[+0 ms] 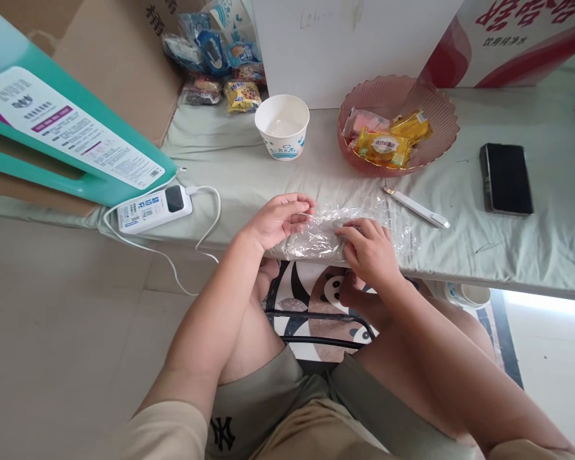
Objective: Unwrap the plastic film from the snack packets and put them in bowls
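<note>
A crumpled sheet or bag of clear plastic (311, 241) lies along the front edge of the cloth-covered table. My left hand (283, 220) is above its left end, palm turned inward, with loosely curled fingers that stand apart and hold nothing visible. Over the plastic's right half, my right hand (370, 249) has its fingers bent down and gripping the film. Just beyond the plastic, to the right, a white utility knife (416, 207) lies slantwise. A white paper bowl (282, 126) with blue print stands upright behind my left hand.
A pink ribbed bowl (352, 150) holds several wrapped snacks (386, 145). At right lies a black phone (506, 179). A white power bank (154, 209) with a cable sits beside a large green jug (138, 169). Snack packs (242, 96), cardboard and boxes line the back.
</note>
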`<state>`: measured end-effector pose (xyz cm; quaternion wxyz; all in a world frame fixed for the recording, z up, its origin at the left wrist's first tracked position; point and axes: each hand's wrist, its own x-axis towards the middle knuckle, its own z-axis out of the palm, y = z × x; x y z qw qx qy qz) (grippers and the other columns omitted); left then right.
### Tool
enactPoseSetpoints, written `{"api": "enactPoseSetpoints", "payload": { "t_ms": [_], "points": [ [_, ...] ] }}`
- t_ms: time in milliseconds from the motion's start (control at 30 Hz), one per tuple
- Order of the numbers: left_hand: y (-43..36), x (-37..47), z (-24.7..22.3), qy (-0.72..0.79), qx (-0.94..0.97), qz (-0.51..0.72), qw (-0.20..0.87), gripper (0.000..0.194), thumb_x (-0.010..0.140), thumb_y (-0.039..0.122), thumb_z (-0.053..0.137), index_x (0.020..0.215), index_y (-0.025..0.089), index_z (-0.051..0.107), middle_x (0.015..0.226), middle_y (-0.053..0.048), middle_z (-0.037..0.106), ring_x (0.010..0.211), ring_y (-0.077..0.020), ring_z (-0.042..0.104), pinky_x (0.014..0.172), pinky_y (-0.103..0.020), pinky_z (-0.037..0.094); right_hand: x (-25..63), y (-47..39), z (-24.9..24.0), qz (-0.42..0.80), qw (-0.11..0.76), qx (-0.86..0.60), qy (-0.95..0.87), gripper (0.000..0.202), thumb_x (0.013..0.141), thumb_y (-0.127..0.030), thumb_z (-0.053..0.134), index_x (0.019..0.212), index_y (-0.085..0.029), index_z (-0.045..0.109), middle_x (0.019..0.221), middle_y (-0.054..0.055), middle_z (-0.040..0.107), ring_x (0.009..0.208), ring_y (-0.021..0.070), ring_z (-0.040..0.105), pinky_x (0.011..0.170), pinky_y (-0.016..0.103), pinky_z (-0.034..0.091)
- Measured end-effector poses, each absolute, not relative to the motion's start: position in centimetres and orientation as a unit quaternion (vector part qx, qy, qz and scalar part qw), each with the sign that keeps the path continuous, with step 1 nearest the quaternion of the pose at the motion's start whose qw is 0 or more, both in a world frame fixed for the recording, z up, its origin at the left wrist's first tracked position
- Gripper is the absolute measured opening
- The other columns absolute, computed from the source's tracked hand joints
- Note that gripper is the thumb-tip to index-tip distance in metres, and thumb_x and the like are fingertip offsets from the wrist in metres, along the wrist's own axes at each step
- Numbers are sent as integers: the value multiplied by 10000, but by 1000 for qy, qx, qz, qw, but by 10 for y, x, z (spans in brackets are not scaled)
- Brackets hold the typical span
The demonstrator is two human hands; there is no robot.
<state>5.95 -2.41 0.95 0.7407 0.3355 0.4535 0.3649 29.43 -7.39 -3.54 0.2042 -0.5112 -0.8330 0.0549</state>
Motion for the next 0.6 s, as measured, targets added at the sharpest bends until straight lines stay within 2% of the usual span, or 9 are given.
{"api": "enactPoseSetpoints", "payload": {
  "t_ms": [133,300,467,533,600],
  "points": [
    [-19,53,6,482,360,399,692,188,683,115,770,835,174,677,800,5,608,613,-63,514,499,-209,349,295,-74,-35,58,203,-509,-835,309,936,-132,500,1125,-234,723,1178,98,696,1109,280,598,877,411,421],
    [-5,42,2,484,450,444,604,302,629,2,721,880,166,680,897,-14,651,716,-81,555,632,-227,438,295,-73,-36,48,207,-498,-841,321,930,-128,512,1146,-238,722,1169,89,707,1087,271,605,878,406,424],
    [4,34,1,463,432,531,563,282,694,111,731,930,220,623,976,1,630,718,-89,556,641,-234,494,294,-73,-38,49,219,-497,-838,308,922,-130,522,1127,-235,727,1152,82,711,1069,262,605,855,396,425],
    [-2,30,3,461,420,529,576,245,765,228,728,985,242,620,1097,-27,636,833,-128,612,654,-249,539,294,-73,-38,52,220,-497,-838,312,923,-130,520,1131,-239,726,1150,83,711,1068,262,605,857,398,425],
    [-12,28,6,470,421,490,602,299,803,336,724,1074,257,627,1212,-64,624,973,-180,646,678,-272,578,294,-73,-38,53,219,-499,-836,317,924,-129,515,1133,-244,724,1154,85,712,1072,266,604,859,403,426]
  ]
}}
